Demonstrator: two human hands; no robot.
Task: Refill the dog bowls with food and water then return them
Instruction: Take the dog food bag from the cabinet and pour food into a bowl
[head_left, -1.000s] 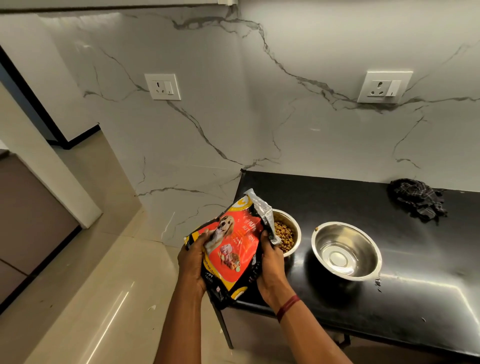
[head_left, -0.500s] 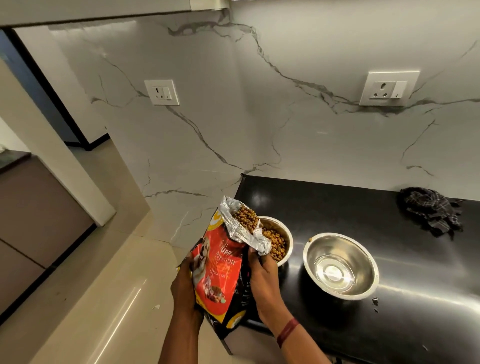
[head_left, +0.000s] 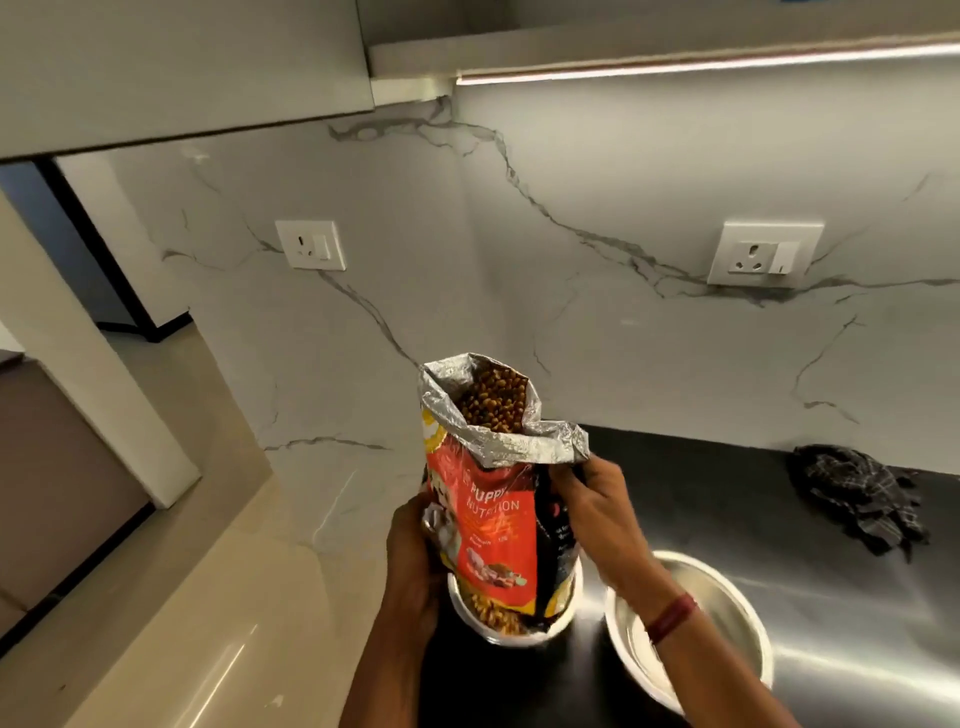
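Home kitchen: black countertop (head_left: 753, 467), marble-veined backsplash (head_left: 571, 322) with wall sockets (head_left: 763, 254), under-cabinet light strip (head_left: 701, 65)

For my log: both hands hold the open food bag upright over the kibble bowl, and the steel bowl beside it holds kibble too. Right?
One thing is wrong: in the head view the steel bowl holds no kibble, only bare shiny metal. The food bag part stands.

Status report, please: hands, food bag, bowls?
Left hand grips food bag side; right hand pinches its open top. Bag upright over kibble bowl. Second bowl without kibble. Nothing blocking.
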